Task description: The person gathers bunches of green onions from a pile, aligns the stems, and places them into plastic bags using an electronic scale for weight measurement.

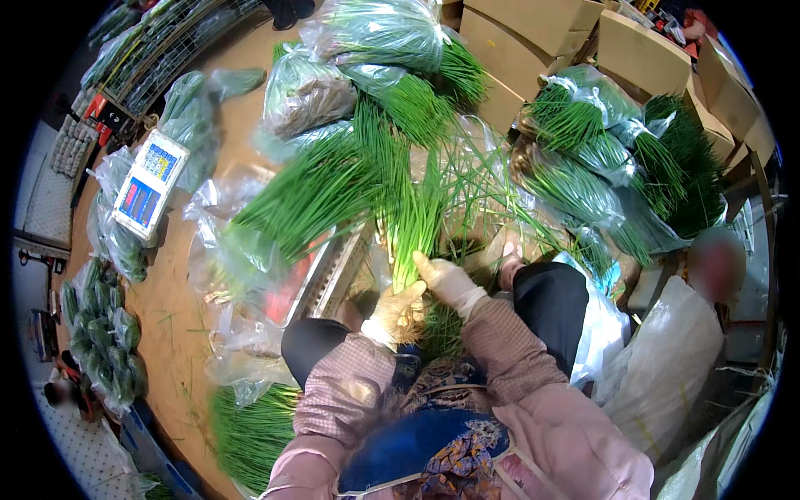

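My left hand (395, 313), in a pale glove, is closed round the lower stalks of a bunch of spring onions (414, 231). Their thin green leaves point away from me, and brownish roots show below the hand. My right hand (451, 284), also gloved, is at the right side of the same bunch, its fingertips closed on the stalks near the pale part. Left of the bunch lies a thick heap of spring onions (312, 200), partly in a clear bag. Loose stalks (479, 187) are scattered to the right.
A white digital scale (151, 184) stands at the left among bagged greens. Bagged spring onions (383, 37) are piled ahead, with more bags (596, 167) at the right. Cardboard boxes (533, 37) stand behind. A grey crate (337, 271) is by my left knee. More spring onions (250, 433) lie at lower left.
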A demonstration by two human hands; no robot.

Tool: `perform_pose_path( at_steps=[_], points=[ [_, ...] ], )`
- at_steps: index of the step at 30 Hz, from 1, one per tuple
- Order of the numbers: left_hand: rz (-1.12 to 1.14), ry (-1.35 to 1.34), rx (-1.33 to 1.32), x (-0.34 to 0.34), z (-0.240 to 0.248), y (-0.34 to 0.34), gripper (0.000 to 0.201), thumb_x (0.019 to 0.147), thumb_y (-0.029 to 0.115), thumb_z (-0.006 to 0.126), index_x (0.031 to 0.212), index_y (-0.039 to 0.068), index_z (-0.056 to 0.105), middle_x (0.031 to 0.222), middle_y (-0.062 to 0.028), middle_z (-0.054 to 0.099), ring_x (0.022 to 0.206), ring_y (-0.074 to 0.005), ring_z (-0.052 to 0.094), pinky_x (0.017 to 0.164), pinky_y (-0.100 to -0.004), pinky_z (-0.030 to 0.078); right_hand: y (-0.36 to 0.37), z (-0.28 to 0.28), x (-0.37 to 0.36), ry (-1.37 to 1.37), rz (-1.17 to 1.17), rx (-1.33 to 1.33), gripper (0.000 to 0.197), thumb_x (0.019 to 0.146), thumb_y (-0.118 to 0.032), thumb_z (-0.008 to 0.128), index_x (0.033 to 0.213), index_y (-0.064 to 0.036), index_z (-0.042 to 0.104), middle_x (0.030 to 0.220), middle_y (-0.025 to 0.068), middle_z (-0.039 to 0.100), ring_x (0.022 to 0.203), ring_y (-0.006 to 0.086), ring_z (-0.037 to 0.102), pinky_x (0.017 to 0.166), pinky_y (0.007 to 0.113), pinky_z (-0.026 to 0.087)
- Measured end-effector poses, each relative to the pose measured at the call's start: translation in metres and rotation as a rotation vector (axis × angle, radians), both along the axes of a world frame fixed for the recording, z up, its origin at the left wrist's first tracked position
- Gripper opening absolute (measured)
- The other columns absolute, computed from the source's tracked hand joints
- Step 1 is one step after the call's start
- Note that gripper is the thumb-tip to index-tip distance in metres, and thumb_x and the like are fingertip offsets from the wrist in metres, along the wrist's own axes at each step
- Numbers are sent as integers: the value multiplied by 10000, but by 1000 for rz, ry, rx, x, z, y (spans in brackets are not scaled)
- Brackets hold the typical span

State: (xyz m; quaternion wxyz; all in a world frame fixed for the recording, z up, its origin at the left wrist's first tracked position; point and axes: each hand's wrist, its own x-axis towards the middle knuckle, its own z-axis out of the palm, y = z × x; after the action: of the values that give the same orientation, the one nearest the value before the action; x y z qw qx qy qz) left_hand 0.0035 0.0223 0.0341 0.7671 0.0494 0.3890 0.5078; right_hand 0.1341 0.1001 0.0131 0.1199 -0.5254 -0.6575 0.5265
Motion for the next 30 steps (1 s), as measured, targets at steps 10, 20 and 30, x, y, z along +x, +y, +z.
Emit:
perform_pose_path(
  at_steps=[10, 20, 30],
  points=[
    [9, 118, 84, 1, 6, -32, 275, 821, 44, 624, 1082, 42, 538, 800, -14, 585, 595, -95, 535, 472, -215, 445, -47, 31, 8, 634, -326, -99, 236, 860, -249, 587, 810, -19, 597, 710, 25, 575, 606, 90, 488, 572, 225, 410],
    [24, 498, 205, 1, -2, -42, 300, 826, 179, 641, 1070, 40, 539, 788, -87, 617, 567, -179, 590, 494, -290, 485, 5, 45, 65, 440, -220, -327, 464, 865, -437, 542, 1008, 3, 579, 853, 125, 631, 738, 201, 593, 738, 333, 499],
    [-273, 852, 267, 0, -7, -60, 550, 741, 259, 745, 1123, -8, 453, 932, -49, 574, 840, -118, 548, 732, -267, 471, -57, 15, 0, 1103, -217, -549, 461, 839, -184, 607, 1223, 23, 456, 1125, 154, 576, 981, 216, 578, 833, 333, 484]
  ],
)
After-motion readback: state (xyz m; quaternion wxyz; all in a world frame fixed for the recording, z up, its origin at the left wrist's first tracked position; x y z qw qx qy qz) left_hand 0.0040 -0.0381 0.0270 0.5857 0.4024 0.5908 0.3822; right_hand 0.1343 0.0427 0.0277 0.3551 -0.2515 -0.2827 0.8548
